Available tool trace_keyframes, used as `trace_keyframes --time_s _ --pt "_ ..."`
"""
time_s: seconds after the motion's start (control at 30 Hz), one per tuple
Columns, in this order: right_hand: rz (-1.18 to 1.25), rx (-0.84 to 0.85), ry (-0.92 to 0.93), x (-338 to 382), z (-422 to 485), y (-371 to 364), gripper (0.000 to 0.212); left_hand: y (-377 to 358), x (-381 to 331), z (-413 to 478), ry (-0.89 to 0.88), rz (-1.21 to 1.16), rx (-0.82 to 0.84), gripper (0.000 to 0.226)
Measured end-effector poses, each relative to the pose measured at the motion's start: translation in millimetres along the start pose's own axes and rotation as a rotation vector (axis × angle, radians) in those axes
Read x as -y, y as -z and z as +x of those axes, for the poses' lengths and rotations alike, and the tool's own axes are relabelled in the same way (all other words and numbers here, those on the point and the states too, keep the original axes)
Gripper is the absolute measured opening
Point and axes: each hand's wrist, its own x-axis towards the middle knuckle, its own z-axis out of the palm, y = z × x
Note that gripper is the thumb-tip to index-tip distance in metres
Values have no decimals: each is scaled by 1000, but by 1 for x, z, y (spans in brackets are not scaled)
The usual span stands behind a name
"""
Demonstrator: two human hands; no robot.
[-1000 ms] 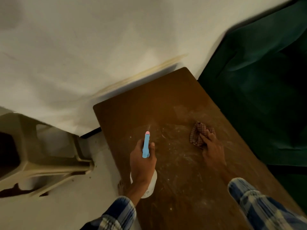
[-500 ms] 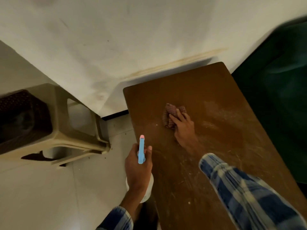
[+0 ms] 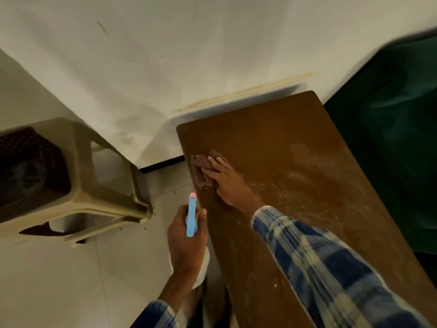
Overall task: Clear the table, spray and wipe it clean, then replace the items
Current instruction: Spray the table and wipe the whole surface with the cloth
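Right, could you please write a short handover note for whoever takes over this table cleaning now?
Left hand grips the spray bottle beside the table, off its left edge.
Right hand presses the checked cloth flat on the table near its far left corner.
Done: visible tabletop cleared, sprayed; whitish streaks at its middle.
Left: finish wiping, replace the items.

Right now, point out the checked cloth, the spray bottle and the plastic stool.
checked cloth (image 3: 199, 168): head view, on its uncovered left part.
spray bottle (image 3: 191, 216): head view, on the blue sprayer head.
plastic stool (image 3: 81, 166): head view, on its beige frame.
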Motion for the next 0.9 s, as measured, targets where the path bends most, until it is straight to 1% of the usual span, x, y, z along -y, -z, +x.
trace_keyframes --time_s 0.03,0.07,0.17,0.2,0.23,0.27,0.3,0.37,0.4,0.43,0.47,0.53,0.63,0.73,0.83,0.9 --pt "30 -27 -32 -1 -4 -5 70 -3 -1 -1 -26 4 14 12" --pt "32 -38 2 -3 -19 -14 71 -3 -3 -2 -34 0 24 10" --pt "-36 6 209 -20 -99 -36 80 -12 -11 -2 -35 -12 60 10" --pt "-44 -16 216 -38 -126 -34 83 -21 -16 -3 -37 -3 73 11" --pt "-21 -67 150 -57 -144 -29 85 -28 -21 -4 -36 -6 83 12" --pt "14 -159 11 -77 -156 -23 86 -37 -26 -4 -43 -11 95 11" --pt "60 -240 -208 -99 -167 -14 86 -48 -32 -6 -59 -8 124 9" --pt "176 -336 -676 -136 -190 3 84 -73 -46 -15 -85 0 210 10" --pt "217 -361 -826 -150 -203 8 82 -85 -53 -20 -82 2 266 11" --pt "249 -361 -912 -160 -216 10 82 -97 -58 -26 -79 8 324 12" --pt "278 -363 -951 -170 -234 14 82 -115 -64 -32 -77 20 387 12" --pt "290 -352 -937 -180 -258 11 83 -140 -74 -44 -62 50 471 12" --pt "299 -376 -945 -198 -274 11 84 -179 -87 -56 -55 130 537 14" --pt "307 -423 -995 -208 -272 15 81 -200 -97 -58 -29 155 550 21" --pt "323 -468 -1069 -224 -270 21 76 -214 -101 -56 -45 173 539 19" --pt "326 -490 -1080 -233 -265 25 73 -219 -102 -50 -59 159 507 20"
